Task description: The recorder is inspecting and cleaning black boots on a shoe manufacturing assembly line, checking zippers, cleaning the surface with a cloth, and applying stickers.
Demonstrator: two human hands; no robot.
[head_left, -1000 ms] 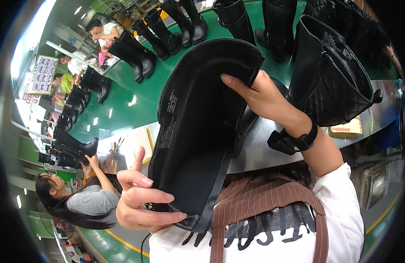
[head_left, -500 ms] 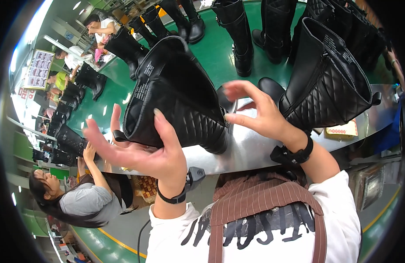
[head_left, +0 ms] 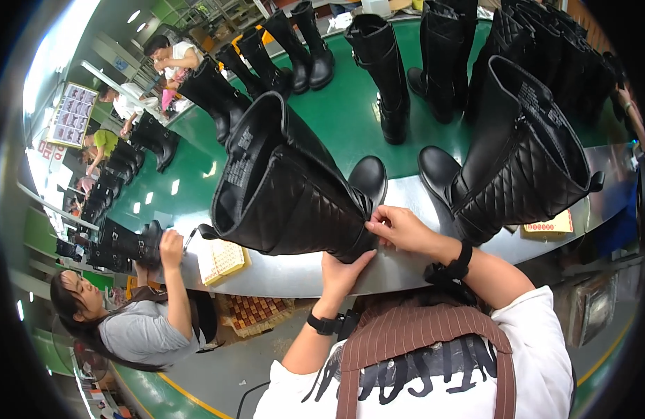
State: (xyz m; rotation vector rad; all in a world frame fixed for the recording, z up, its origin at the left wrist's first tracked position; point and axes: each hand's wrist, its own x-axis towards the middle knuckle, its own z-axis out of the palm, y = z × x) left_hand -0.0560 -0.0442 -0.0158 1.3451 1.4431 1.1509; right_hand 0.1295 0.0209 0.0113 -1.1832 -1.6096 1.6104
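A tall black quilted boot (head_left: 294, 202) stands on the metal strip in front of me, its open shaft tilting toward the left. My left hand (head_left: 342, 278) cups the boot's ankle and heel from the near side; the thumb shows, while most fingers are hidden behind the leather. At the ankle's right side, my right hand (head_left: 404, 230) is closed in a pinch against the boot. Whatever small part lies between those fingertips is too small to make out. To the right stands a matching boot (head_left: 518, 167), apart from both hands.
Yellow paper packets (head_left: 221, 262) lie left of the near boot, with another yellow packet (head_left: 550, 223) under the right boot. More black boots (head_left: 382, 77) line the green table (head_left: 322, 126). At left, a co-worker (head_left: 141, 314) handles a buckled boot.
My left hand has dropped from beside the shaft's opening to the boot's ankle. The right hand has gone from open to a pinch there. The co-worker's hand has risen.
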